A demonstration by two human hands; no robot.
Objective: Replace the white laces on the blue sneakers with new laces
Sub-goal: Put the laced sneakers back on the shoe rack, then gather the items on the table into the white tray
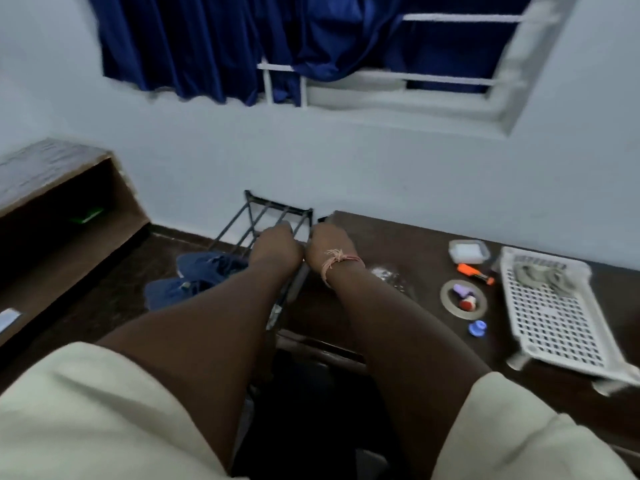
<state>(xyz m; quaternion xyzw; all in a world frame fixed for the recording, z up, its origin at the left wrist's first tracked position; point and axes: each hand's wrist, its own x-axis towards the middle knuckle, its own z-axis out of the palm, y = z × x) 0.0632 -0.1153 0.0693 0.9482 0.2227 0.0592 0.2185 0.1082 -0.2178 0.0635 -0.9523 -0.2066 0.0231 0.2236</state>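
The blue sneakers (199, 277) lie low on the left, beside a black metal rack (266, 216) that stands against the wall. Blur hides their laces. Both my arms stretch forward over the rack. My left hand (277, 242) sits at the rack's top bars, with its back toward me and its fingers curled out of sight. My right hand (327, 242), with a pink thread around the wrist, hovers at the corner of the dark desk (398, 237). Its fingers are hidden too. Whether either hand holds anything does not show.
On the desk lie a clear plastic packet (388, 275), a tape roll (464, 299), an orange marker (474, 271), a small white box (469, 251) and a white perforated basket (554, 323). A wooden shelf (52, 195) stands at the left. A blue curtain (207, 46) hangs above.
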